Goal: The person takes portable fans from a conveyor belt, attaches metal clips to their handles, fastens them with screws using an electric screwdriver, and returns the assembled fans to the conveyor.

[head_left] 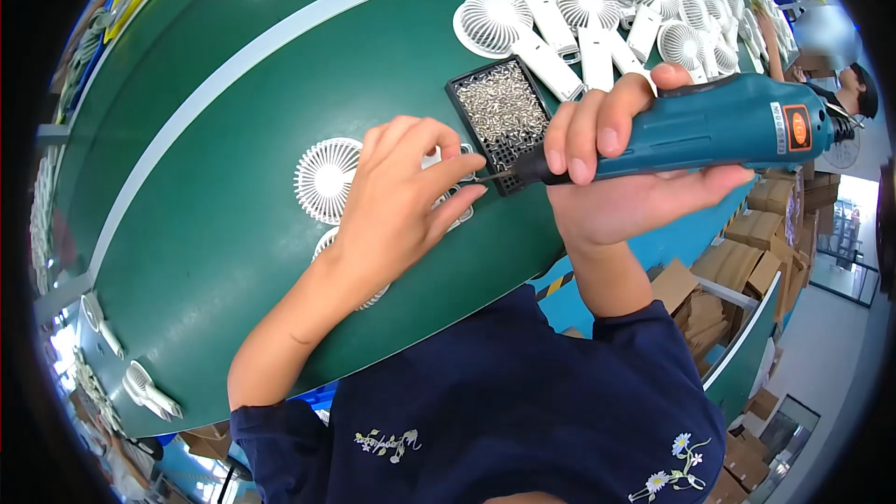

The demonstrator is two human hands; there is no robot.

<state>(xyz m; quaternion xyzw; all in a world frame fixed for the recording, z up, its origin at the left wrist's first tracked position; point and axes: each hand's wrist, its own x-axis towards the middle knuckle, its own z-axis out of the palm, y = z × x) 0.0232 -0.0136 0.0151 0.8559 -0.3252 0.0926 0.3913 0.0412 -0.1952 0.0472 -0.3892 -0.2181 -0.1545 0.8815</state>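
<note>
Screws point(504, 103) are held in a tray point(511, 147) on the workbench point(215, 187); handheld fans point(590, 5) are heaped beyond it.

Right hand point(607, 154) has a teal electric screwdriver point(705, 126) gripped, its bit ending by the left hand's point(397, 191) fingertips. Black tray point(451, 86) full of little screws point(504, 107) sits just beside on the green table point(215, 252), plus a pile of white handheld fans point(588, 5) past it.

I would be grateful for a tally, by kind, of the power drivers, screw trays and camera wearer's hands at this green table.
Power driver: 1
Screw tray: 1
Hands: 2 (left hand, right hand)
Total: 4
</note>
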